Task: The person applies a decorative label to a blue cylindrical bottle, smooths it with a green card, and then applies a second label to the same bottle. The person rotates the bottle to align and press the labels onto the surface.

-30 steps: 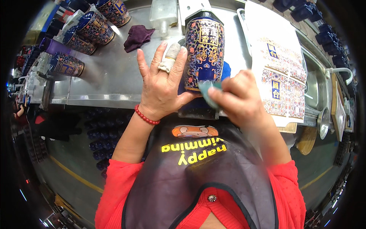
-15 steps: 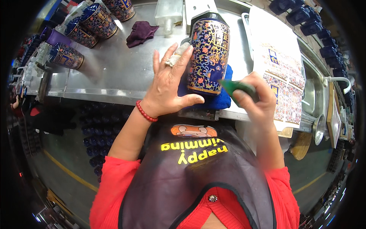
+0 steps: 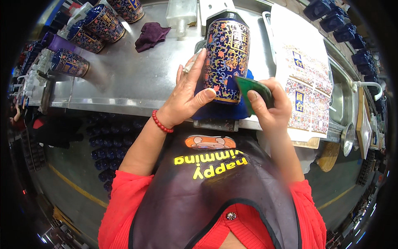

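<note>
A dark blue bottle (image 3: 227, 62) with a colourful floral and gold pattern lies in front of me, its base towards me, over a blue cloth (image 3: 232, 111). My left hand (image 3: 188, 89) is against the bottle's left side, fingers stretched out and thumb apart near its lower end; a whitish wrap covers part of one finger. In my right hand (image 3: 271, 101) is a green flat scraper (image 3: 253, 89), pinched between thumb and fingers. The scraper's tip meets or nearly meets the bottle's lower right side.
Printed decal sheets (image 3: 306, 83) lie to the right, before a sink (image 3: 340, 103). A purple cloth (image 3: 152, 36) and a clear glass bottle (image 3: 181, 16) sit on the metal table (image 3: 112, 74). Several patterned bottles (image 3: 69, 63) stand at the left; more blue bottles (image 3: 344, 30) line the far right.
The scraper has turned to show its broad face and shifted slightly left. The bottle is rolled a little to the right. My left fingers have turned edge-on along its side.
</note>
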